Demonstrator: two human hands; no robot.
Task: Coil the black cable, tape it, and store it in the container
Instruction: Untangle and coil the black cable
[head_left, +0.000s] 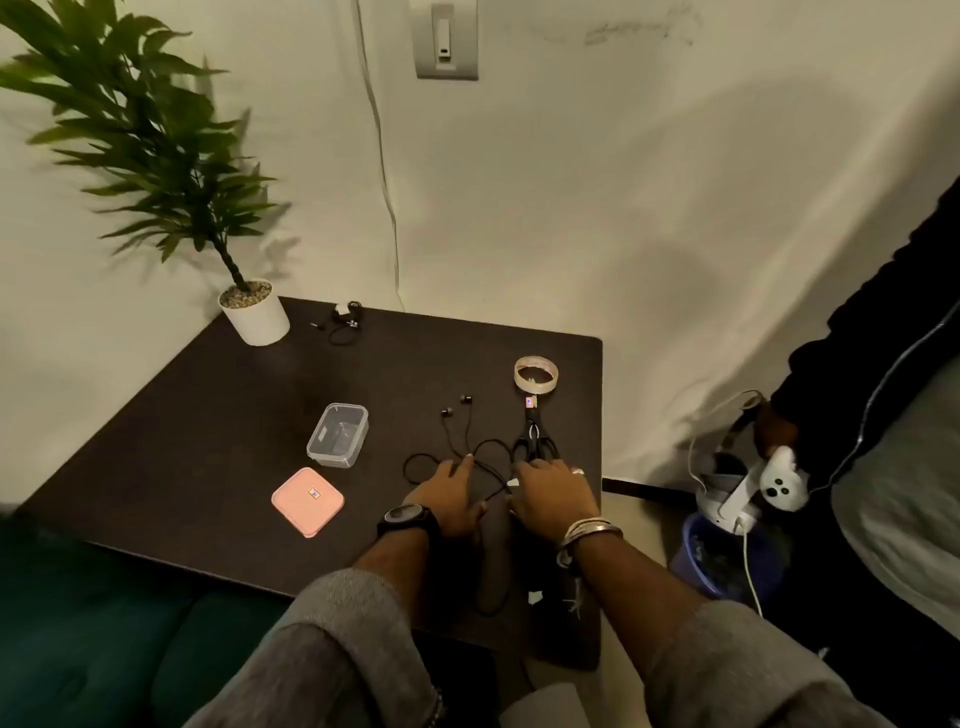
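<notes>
- Grey sleeves pushed up nearest the lens, forearms bare so nothing drags across the wire.
- Left hand, watch on the wrist, laid palm down with fingers spread and flat over loose loops of the black cable; clamped on nothing that shows, likely pinning the wire for gathering.
- Right hand, bangles at the wrist, likewise flat and palm down just beside the left; closure around the wire hidden under the palm, cannot tell.
- Cable uncoiled on the dark table, earbuds pointing away, one loop running back toward the near edge between the wrists.
- Scissors and tape roll lined up just beyond the right hand, within reach for taping.
- Clear container standing open left of the cable, pink lid set aside nearer the camera: ready to receive the coil.
- Coiling judged barely begun.
</notes>
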